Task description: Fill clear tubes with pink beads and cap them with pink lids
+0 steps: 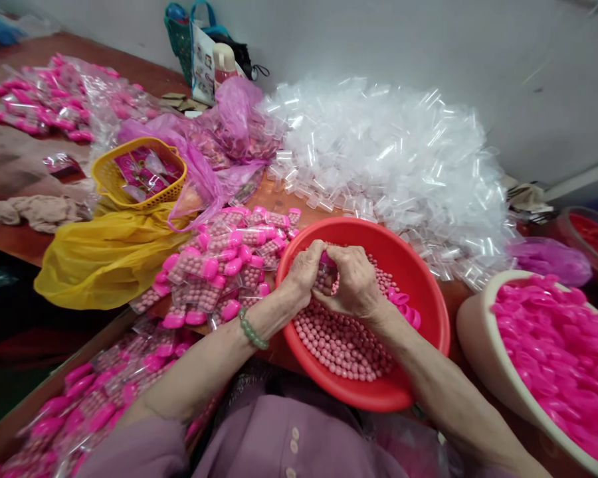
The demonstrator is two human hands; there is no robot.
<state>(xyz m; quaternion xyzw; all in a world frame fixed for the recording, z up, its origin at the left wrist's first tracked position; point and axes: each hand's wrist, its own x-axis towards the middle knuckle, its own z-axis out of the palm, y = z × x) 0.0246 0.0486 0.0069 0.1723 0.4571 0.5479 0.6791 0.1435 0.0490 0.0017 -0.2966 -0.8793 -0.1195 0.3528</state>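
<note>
Both hands (306, 267) (353, 282) hold a capped container (325, 261) over pink beads (341, 345)

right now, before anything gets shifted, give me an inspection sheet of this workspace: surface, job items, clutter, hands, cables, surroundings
surface: reddish-brown table, largely covered
job items: red basin with pink beads and some bright pink parts; bead-filled containers heaped beside it; clear plastic pieces piled behind; white tub heaped with bright pink parts
clutter: yellow bag, yellow basket, purple bag
hands: left hand and right hand pinch a small pink-topped container over the basin
cables: nothing seen
surroundings: grey wall behind; flask near it
</note>
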